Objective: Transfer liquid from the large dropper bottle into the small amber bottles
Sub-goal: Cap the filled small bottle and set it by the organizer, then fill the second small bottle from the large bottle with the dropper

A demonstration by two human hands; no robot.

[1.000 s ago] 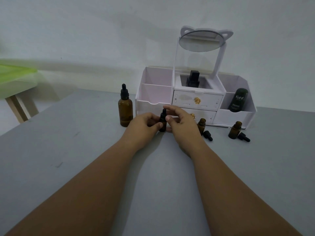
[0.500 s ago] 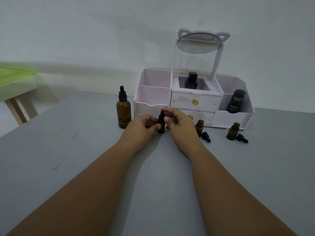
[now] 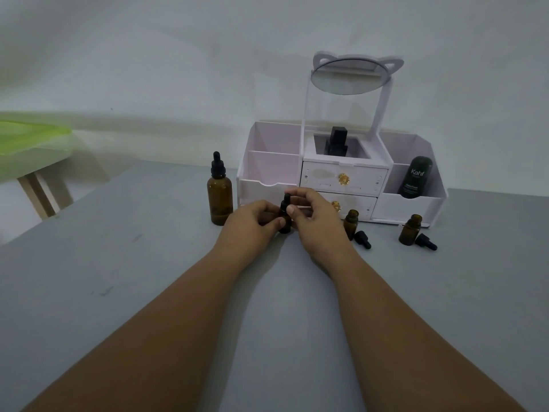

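Note:
A small amber bottle [image 3: 285, 226] with a black dropper cap [image 3: 286, 203] stands on the grey table between my hands. My left hand [image 3: 252, 223] grips the bottle's body. My right hand [image 3: 312, 218] pinches the dropper cap with thumb and fingers. The large amber dropper bottle [image 3: 219, 197], capped, stands upright just left of my left hand. Two more small amber bottles [image 3: 351, 223] [image 3: 411, 229] stand open to the right, each with its black dropper cap [image 3: 363, 239] [image 3: 425, 242] lying beside it.
A white organiser [image 3: 341, 176] with drawers, side bins and a cat-ear mirror [image 3: 347, 75] stands at the back of the grey table [image 3: 148, 278]. It holds a dark Kahf bottle [image 3: 415, 177] and a black bottle [image 3: 336, 142]. A green-topped table [image 3: 26, 138] is at far left.
Both hands stay on the small bottle; the fingers on the cap shifted only slightly. The view tilted a little, so everything sits slightly lower in frame.

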